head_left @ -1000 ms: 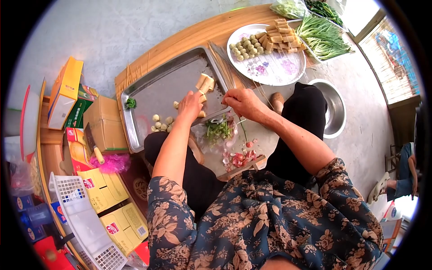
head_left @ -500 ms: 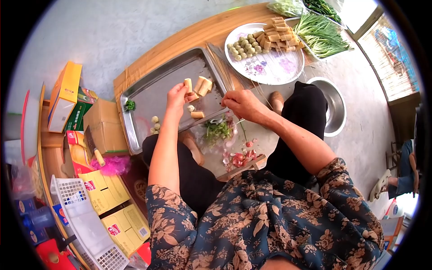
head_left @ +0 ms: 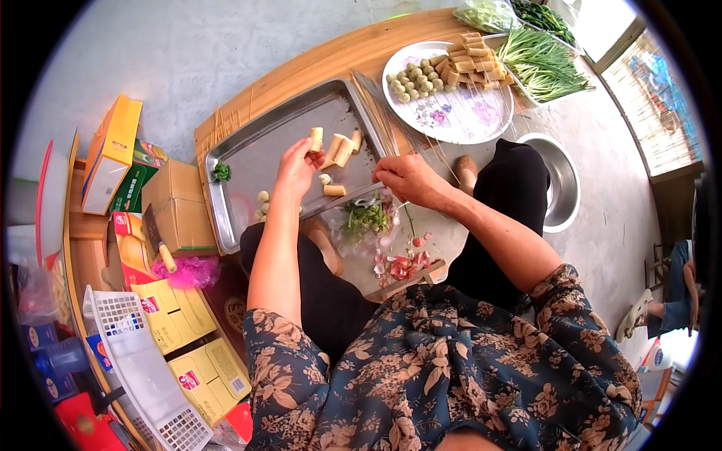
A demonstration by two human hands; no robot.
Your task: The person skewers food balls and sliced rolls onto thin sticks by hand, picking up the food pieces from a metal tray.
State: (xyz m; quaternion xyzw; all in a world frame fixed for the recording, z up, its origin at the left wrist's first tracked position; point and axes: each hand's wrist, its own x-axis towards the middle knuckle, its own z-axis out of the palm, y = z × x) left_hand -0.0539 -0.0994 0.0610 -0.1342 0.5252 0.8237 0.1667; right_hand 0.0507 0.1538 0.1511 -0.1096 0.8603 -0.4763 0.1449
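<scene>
**Just above the metal tray, the left hand pinches a beige roll**

At the far left stands a white plastic basket, with yellow cartons alongside it. Beyond them a wooden-handled cleaver rests beside a bright pink plastic bag, next to a cardboard box.

Inside the tray, a green sprig lies near the left edge, and pale balls sit close to the near edge, partly hidden by the forearm. The left hand's fingers close around the beige roll, which they hold upright over the tray. Just beside that hand lie more rolls, with a single ball nearby.

The right hand is at the tray's right edge, its fingers drawn close together; whether they grip a thin stick cannot be told. Below it is a clear bag of leafy greens. Thin skewers lie between the tray and a flower-patterned plate, which bears greenish balls and stacked rolls.

Farther right are long green stalks, a metal basin on the floor and another person's shoe.
</scene>
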